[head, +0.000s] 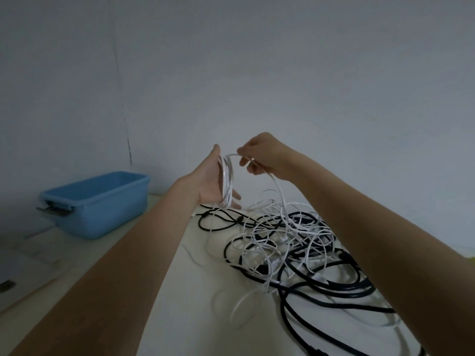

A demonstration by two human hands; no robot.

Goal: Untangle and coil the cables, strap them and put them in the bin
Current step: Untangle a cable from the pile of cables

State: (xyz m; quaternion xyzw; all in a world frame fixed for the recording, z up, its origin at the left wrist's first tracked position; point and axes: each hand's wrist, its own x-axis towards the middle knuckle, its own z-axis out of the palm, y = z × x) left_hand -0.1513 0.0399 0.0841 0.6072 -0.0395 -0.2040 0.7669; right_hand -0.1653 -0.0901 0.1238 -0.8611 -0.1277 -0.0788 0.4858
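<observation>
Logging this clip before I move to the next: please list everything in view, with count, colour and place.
coil: one, white, wound round the left palm, above the table
white cables: count unclear, tangled in the pile at centre right, one strand rising to the right hand
black cables: count unclear, mixed into the same pile
bin: one, blue, far left of the table by the wall
table: one, pale top
papers: pale, near left, blurred
left hand: open, coil round it
right hand: pinches the white strand beside the coil
</observation>
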